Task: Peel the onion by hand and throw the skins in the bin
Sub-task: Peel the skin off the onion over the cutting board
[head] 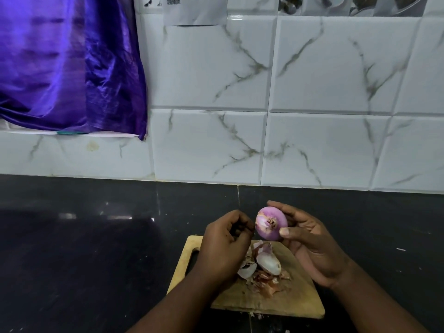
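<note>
Right hand [310, 241] cups onion [271, 223] above board [295, 296], root end facing you. Left hand [223, 246] curled at onion's 9 o'clock, maybe pinching scrap, can't tell. Pick leftover bits near root, rotate. Skins [262, 270] at board's 12 o'clock; no bin in sight.

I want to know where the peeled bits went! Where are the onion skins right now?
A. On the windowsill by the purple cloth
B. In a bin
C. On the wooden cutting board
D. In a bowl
C: the onion skins lie in a loose pile on the wooden cutting board, just below the onion held in the right hand; no bin or bowl is in view.
</note>
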A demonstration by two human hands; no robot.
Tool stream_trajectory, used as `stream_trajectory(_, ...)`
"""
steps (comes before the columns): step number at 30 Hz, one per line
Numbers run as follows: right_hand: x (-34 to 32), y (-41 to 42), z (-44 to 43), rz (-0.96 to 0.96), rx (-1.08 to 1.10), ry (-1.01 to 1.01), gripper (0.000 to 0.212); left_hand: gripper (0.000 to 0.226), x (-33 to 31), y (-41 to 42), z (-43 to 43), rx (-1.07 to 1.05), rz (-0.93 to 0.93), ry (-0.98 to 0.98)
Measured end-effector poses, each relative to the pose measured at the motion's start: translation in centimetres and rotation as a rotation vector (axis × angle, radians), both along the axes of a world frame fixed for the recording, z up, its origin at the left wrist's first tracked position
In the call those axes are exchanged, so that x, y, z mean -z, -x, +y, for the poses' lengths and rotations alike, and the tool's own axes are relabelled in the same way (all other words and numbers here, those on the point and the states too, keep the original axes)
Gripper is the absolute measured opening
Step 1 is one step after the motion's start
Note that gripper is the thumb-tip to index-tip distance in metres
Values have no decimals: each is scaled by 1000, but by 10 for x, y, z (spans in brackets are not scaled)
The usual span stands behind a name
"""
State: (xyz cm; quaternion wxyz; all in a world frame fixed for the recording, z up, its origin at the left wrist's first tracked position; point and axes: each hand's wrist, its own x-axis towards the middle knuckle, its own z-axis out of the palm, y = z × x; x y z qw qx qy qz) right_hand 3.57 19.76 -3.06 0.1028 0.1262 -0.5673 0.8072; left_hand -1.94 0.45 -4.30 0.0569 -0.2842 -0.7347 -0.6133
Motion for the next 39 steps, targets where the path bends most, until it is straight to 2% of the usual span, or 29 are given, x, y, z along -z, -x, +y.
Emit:
stream_trajectory(4,0,1,0,5,12,-18,77,32,-1,0,1,33,-5,-77)
stream_trajectory(9,-1,0,1,-8,20,0,78,33,-2,1,1,10,-53,-181)
stream_trajectory(13,-1,0,1,-23,32,0,65,23,-4,1,-1,0,-38,-182)
stream_trajectory(18,0,1,0,-26,54,-33,63,12,-3,0,1,54,-56,-188)
stream_trajectory(25,-1,-2,2,-28,80,-122,53,12,0,3,-1,68,-114,-211)
stream_trajectory(30,0,-3,2,-25,108,-184,52,8,2,4,-3,24,-73,-122)
stream_trajectory(39,2,-1,-3,-24,56,-116,54,14,1,2,-1,-54,-23,-113)
